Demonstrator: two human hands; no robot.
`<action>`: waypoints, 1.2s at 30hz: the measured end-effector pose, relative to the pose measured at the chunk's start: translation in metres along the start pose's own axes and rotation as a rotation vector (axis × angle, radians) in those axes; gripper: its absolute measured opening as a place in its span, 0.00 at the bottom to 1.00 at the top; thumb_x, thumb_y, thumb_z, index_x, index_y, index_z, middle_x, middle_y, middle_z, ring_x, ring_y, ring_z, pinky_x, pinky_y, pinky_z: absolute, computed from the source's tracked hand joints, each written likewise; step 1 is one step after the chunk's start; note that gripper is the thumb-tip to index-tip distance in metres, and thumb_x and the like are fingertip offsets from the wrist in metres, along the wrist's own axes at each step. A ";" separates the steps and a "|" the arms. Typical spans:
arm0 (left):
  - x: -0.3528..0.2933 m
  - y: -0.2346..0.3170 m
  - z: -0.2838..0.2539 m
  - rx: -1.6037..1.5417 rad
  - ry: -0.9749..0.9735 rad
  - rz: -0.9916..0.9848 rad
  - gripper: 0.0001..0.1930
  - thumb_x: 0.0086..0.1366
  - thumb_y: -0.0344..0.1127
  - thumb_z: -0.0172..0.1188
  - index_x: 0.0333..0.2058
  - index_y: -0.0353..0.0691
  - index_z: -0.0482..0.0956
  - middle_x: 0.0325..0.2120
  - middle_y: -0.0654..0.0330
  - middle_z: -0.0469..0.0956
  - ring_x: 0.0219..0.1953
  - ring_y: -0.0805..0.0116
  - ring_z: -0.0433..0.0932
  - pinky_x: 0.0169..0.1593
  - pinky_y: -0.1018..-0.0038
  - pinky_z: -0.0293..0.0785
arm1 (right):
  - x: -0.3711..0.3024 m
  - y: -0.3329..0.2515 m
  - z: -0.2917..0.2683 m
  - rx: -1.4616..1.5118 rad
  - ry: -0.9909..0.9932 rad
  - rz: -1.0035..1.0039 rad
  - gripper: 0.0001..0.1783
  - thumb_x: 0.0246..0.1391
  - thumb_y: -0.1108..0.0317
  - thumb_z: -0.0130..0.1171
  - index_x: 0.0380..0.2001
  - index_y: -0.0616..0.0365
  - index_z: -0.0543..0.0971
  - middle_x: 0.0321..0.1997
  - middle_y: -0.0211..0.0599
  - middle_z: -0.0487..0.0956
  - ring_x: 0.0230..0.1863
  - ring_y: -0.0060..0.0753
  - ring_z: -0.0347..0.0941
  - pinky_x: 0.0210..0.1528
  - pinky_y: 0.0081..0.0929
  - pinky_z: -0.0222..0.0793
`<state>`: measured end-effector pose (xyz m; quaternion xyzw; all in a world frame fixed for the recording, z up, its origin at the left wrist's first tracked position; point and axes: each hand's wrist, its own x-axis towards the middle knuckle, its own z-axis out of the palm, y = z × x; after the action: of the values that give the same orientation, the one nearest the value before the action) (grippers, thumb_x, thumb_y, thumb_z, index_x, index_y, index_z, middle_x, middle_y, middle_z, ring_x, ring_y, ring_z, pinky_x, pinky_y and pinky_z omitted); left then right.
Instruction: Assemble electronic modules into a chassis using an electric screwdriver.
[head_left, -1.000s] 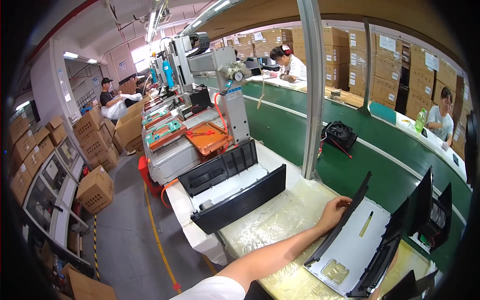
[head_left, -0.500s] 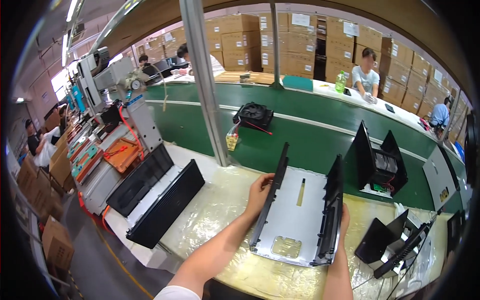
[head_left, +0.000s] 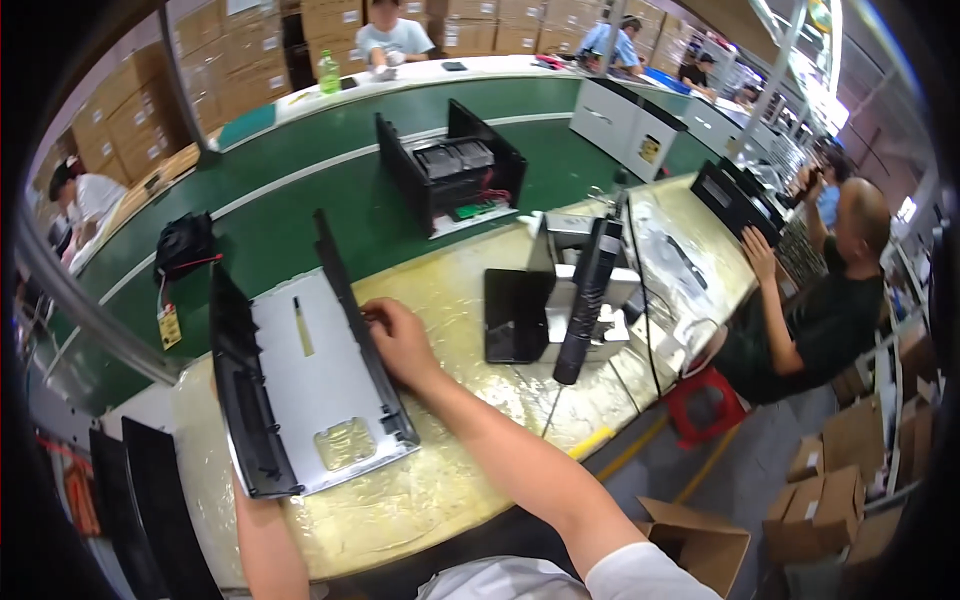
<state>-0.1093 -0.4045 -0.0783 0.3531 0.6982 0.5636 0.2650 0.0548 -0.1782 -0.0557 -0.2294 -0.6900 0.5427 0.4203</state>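
Observation:
In front of me is a U-shaped housing (head_left: 325,385) with a white inner floor and black side walls. A slot and a rounded cutout pierce its floor. My right hand (head_left: 400,345) is closed at the outer side of the right wall, fingers curled against it. My left forearm (head_left: 268,540) runs up beneath the left wall, which hides nearly all of that hand, fingers included. Right of the housing, a stand with a dark screen (head_left: 517,315) and a black cylindrical part (head_left: 590,305) rests on the film-covered bench (head_left: 440,475).
Beyond the bench, the green conveyor (head_left: 300,190) carries a black-sided unit (head_left: 455,170), a black fan (head_left: 185,245) and a white panelled case (head_left: 625,125). Black panels (head_left: 160,500) stand at lower left. A co-worker (head_left: 820,300) handles a black part (head_left: 740,200) at right. A red stool (head_left: 705,405) stands nearby.
My view has swung to the right, so the housing appears further left and the co-worker at right has come into sight. My right hand's curled fingers now show; my left hand has become hidden.

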 end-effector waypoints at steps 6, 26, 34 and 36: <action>0.003 -0.015 0.014 0.008 -0.050 0.031 0.16 0.70 0.29 0.52 0.52 0.35 0.80 0.44 0.53 0.82 0.47 0.68 0.79 0.55 0.70 0.74 | -0.005 -0.005 -0.006 -0.001 -0.027 0.049 0.15 0.58 0.80 0.51 0.48 0.68 0.77 0.41 0.45 0.82 0.44 0.34 0.80 0.51 0.29 0.76; 0.028 -0.022 -0.021 0.058 0.075 0.084 0.15 0.70 0.31 0.52 0.52 0.35 0.80 0.43 0.55 0.82 0.46 0.69 0.78 0.53 0.71 0.74 | -0.007 -0.012 -0.028 0.301 -0.426 0.278 0.11 0.58 0.82 0.49 0.41 0.64 0.79 0.34 0.34 0.79 0.35 0.20 0.75 0.40 0.19 0.74; 0.033 -0.016 -0.021 0.117 0.114 0.111 0.15 0.71 0.32 0.52 0.52 0.36 0.80 0.43 0.55 0.82 0.46 0.69 0.78 0.53 0.71 0.75 | 0.013 0.015 0.040 0.117 0.145 0.075 0.08 0.59 0.76 0.49 0.38 0.64 0.77 0.29 0.31 0.77 0.33 0.23 0.73 0.38 0.22 0.69; 0.035 -0.017 -0.022 0.120 0.148 0.110 0.15 0.71 0.32 0.52 0.52 0.36 0.80 0.43 0.55 0.82 0.46 0.69 0.78 0.53 0.71 0.75 | 0.008 0.015 0.032 0.113 0.123 0.118 0.08 0.59 0.76 0.49 0.39 0.64 0.77 0.29 0.30 0.76 0.33 0.20 0.72 0.39 0.21 0.69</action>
<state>-0.1505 -0.3919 -0.0893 0.3637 0.7278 0.5590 0.1598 0.0221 -0.1853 -0.0695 -0.2785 -0.6166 0.5893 0.4417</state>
